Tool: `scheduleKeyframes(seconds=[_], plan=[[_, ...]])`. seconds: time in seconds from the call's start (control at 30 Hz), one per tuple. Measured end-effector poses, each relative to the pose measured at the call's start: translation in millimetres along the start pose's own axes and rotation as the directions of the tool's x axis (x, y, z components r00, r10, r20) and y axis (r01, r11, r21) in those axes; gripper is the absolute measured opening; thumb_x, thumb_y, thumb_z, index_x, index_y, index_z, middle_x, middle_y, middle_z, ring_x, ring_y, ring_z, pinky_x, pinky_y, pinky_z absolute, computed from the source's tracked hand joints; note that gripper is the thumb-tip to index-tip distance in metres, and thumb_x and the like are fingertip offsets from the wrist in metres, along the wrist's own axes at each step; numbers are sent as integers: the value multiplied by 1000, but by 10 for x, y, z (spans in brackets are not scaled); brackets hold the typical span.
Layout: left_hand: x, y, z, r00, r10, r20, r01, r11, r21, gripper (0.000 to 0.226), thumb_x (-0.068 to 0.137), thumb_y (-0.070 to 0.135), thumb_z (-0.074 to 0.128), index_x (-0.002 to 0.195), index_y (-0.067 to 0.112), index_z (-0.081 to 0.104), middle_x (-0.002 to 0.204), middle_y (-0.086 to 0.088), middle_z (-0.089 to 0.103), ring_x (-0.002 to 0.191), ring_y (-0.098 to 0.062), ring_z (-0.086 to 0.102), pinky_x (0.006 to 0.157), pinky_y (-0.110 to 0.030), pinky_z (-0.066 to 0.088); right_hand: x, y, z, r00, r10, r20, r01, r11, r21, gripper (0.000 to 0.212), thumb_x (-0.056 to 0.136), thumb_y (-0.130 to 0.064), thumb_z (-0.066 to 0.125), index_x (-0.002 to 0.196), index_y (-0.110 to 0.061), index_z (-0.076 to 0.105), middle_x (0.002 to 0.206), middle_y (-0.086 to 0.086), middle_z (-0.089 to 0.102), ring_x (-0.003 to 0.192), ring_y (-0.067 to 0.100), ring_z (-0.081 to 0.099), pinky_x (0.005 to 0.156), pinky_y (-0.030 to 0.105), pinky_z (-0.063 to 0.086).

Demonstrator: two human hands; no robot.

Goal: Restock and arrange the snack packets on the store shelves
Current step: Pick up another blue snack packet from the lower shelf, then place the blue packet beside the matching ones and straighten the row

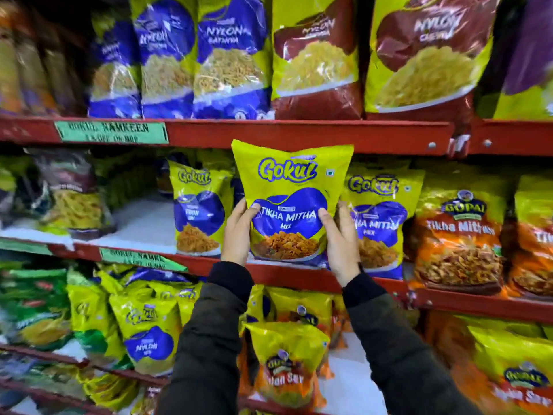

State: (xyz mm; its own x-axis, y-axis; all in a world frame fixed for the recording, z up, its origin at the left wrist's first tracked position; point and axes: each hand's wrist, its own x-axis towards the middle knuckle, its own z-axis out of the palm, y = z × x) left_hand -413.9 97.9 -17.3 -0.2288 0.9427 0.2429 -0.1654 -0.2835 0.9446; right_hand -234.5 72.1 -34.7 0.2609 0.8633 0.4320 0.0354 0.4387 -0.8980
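Observation:
A yellow and blue Gokul Tikha Mitha Mix packet (pixel 291 187) stands upright at the front of the middle shelf (pixel 299 272). My left hand (pixel 238 235) grips its left side and my right hand (pixel 341 241) grips its right side. Matching Gokul packets stand on either side of it, one to the left (pixel 199 205) and one to the right (pixel 381 223). The packet's bottom edge is level with the shelf lip; I cannot tell whether it rests there.
Orange Gopal packets (pixel 457 238) fill the middle shelf to the right. A bare white stretch of shelf (pixel 140 226) lies to the left. Large Nylon packets (pixel 230 55) line the top shelf. More yellow packets (pixel 149 330) crowd the lower shelf.

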Motion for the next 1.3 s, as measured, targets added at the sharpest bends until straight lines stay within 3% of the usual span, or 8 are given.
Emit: scheduleKeyframes(seconds=[0.17, 0.37, 0.47, 0.6, 0.8, 0.97, 1.1, 1.3], plan=[[806, -317, -215, 988, -76, 135, 67, 995, 71, 47, 99, 18, 53, 142, 0, 47, 147, -6, 50, 130, -15, 55, 113, -25, 42, 431, 396, 541, 998, 42, -48, -46, 996, -82, 24, 101, -32, 53, 124, -36, 52, 111, -48, 56, 103, -31, 50, 83, -8, 33], [762, -549, -194, 984, -92, 152, 83, 994, 67, 36, 100, 25, 52, 134, 16, 57, 125, 7, 64, 104, 0, 63, 83, -13, 47, 482, 595, 494, 986, 139, -96, -156, 965, -213, 61, 100, -40, 53, 153, -14, 37, 153, 0, 48, 139, 12, 42, 105, 19, 27], [921, -492, -149, 989, -90, 121, 87, 996, 32, 37, 99, 31, 50, 133, 18, 53, 129, 6, 61, 117, -3, 59, 102, -23, 46, 624, 473, 513, 984, 48, -170, -86, 971, -224, 59, 90, -46, 56, 141, -17, 53, 121, 1, 69, 119, 15, 59, 94, 20, 38], [1142, -308, -91, 998, -43, 50, 45, 998, -43, 30, 98, 43, 48, 113, 22, 65, 128, -5, 65, 126, -25, 54, 114, -46, 38, 862, 262, 535, 952, -48, -303, -9, 983, -184, 14, 96, -34, 62, 104, -26, 69, 70, -10, 67, 72, 15, 59, 60, 2, 39], [1269, -238, -60, 995, 83, -48, -86, 994, -71, 27, 100, 31, 52, 78, 20, 63, 87, -9, 61, 87, -18, 49, 86, -40, 42, 970, 164, 452, 913, -104, -394, 42, 986, -163, 19, 91, -34, 70, 77, -20, 69, 65, -4, 69, 53, -3, 57, 58, 23, 46], [1340, -242, -26, 986, 101, -135, -105, 994, -19, 28, 98, 32, 54, 77, 15, 62, 74, -6, 58, 76, -20, 46, 76, -35, 39, 1077, 114, 385, 913, -67, -403, -8, 983, -182, 29, 89, -29, 71, 62, -22, 64, 64, 6, 67, 63, 22, 59, 72, 54, 59], [1395, -249, 54, 974, 99, -204, -89, 994, 60, 29, 99, 27, 53, 76, 11, 60, 72, -15, 55, 74, -24, 43, 74, -34, 37, 1129, 111, 404, 927, -4, -374, -79, 975, -207, 33, 90, -30, 70, 59, -21, 62, 68, 13, 68, 69, 36, 64, 76, 60, 57], [1280, -211, 72, 976, 79, -203, -65, 995, 73, 32, 101, 37, 47, 104, 11, 66, 80, -2, 63, 73, -14, 51, 79, -27, 36, 1071, 40, 299, 948, 41, -316, -80, 991, -112, 12, 91, -24, 70, 80, -20, 70, 89, 17, 77, 75, 24, 74, 61, 32, 62]])
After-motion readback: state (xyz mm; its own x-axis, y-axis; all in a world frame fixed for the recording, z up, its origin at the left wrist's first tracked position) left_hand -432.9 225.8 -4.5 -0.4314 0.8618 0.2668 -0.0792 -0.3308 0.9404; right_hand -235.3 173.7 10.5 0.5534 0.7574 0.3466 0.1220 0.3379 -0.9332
